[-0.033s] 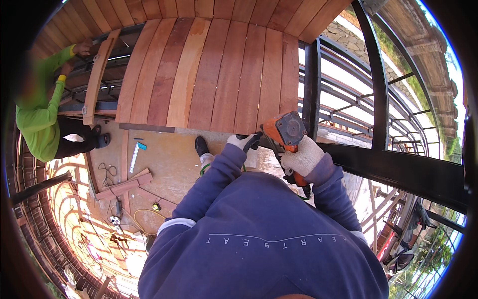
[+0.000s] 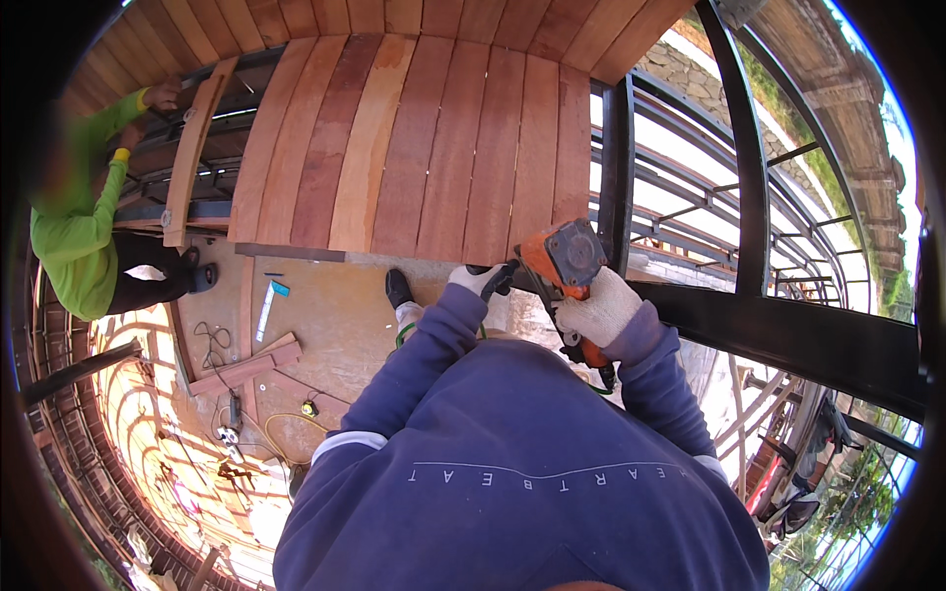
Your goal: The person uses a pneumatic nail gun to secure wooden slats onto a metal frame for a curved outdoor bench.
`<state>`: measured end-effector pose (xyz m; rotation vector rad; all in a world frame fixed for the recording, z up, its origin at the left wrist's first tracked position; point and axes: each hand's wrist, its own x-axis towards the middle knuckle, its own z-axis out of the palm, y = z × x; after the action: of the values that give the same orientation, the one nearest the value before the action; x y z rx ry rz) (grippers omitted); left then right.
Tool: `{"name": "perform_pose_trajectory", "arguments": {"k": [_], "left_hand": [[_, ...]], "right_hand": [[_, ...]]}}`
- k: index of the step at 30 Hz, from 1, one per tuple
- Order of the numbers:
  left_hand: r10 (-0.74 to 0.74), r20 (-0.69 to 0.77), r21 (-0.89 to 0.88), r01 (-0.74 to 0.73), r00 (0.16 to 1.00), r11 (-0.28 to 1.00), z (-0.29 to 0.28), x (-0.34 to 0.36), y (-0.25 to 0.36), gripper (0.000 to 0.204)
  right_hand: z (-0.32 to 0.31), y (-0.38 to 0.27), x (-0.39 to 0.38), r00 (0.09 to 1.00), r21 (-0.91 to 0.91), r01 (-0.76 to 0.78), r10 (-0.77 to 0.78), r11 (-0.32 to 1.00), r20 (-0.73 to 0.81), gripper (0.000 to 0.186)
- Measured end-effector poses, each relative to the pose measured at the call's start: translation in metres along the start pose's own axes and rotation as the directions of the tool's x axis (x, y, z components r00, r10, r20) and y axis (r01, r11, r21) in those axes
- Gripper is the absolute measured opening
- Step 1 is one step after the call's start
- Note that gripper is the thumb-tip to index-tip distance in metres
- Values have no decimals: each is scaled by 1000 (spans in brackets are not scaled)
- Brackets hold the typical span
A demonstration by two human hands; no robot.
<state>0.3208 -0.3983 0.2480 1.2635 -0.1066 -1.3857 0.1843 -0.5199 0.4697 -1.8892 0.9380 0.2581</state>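
In a pale knitted work glove, my right hand [image 2: 597, 311] is closed around the grip of an orange and dark grey nail gun [image 2: 572, 258]. The gun's nose is hidden beneath its body, at the near right end of the wooden planks [image 2: 448, 158]. My left hand [image 2: 480, 280], in a white glove with dark fingertips, is just left of the gun at the planks' near edge. Its fingers are curled, and what they grip is hidden. The reddish-brown planks lie side by side, one of them paler yellow.
A person in a green top [image 2: 84, 241] reaches to a loose upright board [image 2: 197, 153] at left. Black metal beams [image 2: 788, 340] and open framing lie on the right. Wood offcuts [image 2: 246, 366], a tape measure [image 2: 309, 407] and a corded power tool [image 2: 230, 431] lie at lower left.
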Motion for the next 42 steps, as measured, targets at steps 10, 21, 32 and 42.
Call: {"name": "perform_pose_trajectory", "arguments": {"k": [10, 21, 32, 42], "left_hand": [[17, 3, -37, -17, 1000, 999, -1, 0, -1, 21], [40, 50, 10, -41, 998, 999, -4, 1, 4, 23], [-20, 46, 65, 17, 999, 998, 1, -5, 17, 26], [7, 140, 119, -24, 990, 993, -10, 5, 2, 28]], "right_hand": [[0, 10, 5, 999, -51, -31, 33, 998, 24, 27], [3, 4, -2, 997, -80, 50, -54, 996, -50, 24], [5, 29, -15, 979, 325, -168, 196, 931, -53, 23], [3, 22, -22, 979, 188, -153, 174, 970, -104, 22]]}}
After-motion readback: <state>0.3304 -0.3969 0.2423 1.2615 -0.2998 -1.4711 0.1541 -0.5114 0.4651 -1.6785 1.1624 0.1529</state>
